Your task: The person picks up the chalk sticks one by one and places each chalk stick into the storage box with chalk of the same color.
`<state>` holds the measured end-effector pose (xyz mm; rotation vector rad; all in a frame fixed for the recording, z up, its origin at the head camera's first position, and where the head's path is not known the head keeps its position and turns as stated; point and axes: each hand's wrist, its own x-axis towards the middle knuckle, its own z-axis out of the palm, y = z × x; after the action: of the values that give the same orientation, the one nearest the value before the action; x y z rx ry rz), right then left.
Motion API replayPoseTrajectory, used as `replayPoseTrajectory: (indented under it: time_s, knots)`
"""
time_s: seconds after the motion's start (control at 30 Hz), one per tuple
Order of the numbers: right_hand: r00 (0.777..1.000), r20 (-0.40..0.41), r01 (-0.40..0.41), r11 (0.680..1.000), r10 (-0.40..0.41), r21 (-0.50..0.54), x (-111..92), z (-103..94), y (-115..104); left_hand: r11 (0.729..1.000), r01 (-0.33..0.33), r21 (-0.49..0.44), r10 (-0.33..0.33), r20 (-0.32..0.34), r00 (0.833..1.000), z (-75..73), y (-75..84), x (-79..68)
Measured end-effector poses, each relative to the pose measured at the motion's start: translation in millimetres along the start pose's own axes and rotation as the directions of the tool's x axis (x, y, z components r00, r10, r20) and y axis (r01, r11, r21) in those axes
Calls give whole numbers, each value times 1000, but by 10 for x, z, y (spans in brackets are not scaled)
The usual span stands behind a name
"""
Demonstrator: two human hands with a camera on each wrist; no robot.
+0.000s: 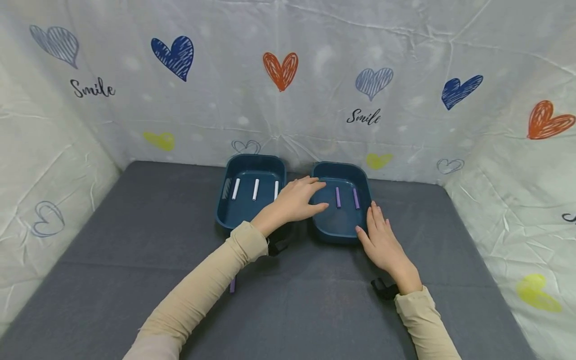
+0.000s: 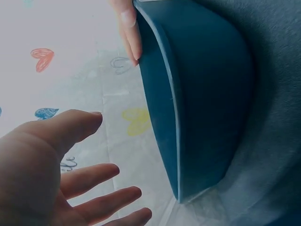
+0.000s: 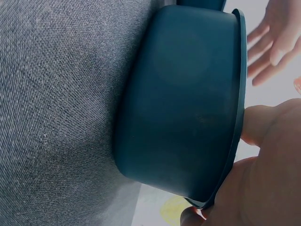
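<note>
My left hand [image 1: 294,200] hovers between two blue trays, above the near left wall of the right-hand tray [image 1: 335,235]. Its fingers are spread and hold nothing, which the left wrist view confirms. Against the right side of that same tray rests my right hand [image 1: 382,242], fingers straight along the wall and thumb at the near rim. Two purple sticks [image 1: 338,198], chalk-like, lie inside this tray. In the left-hand tray [image 1: 220,212] are three white sticks [image 1: 255,190], the rightmost partly hidden by my left hand.
Another purple stick [image 1: 232,285] lies on the dark grey cloth [image 1: 135,240], partly covered by my left sleeve. Behind the trays hangs a white curtain [image 1: 324,30] printed with hearts. Black straps show near both wrists.
</note>
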<state>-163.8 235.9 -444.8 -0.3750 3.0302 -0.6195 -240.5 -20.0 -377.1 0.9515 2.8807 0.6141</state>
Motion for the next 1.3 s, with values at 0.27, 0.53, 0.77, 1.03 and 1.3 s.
replayPoseTrajectory:
  time_s: [0.27,0.53,0.77,1.03,1.3]
  knots:
    - [1000,2,-2,1000,2,5,-4,2,3,991,14,-136,-15,-9,1000,0,-152,-305]
    - [1000,3,-10,1000,10,-1,-13,-12,16,977,22,-213,-28,-26,999,-18,-243,-665]
    - [1000,1,-6,1000,6,0,-19,-7,33,956,21,-294,-35,-41,999,2,-363,-953]
    - [1000,-1,0,1000,0,8,-10,3,24,931,-36,-365,-7,-116,993,18,-443,-1313]
    - [1000,1,0,1000,0,4,-11,7,-5,919,-59,-390,-28,-213,977,70,-549,-1712]
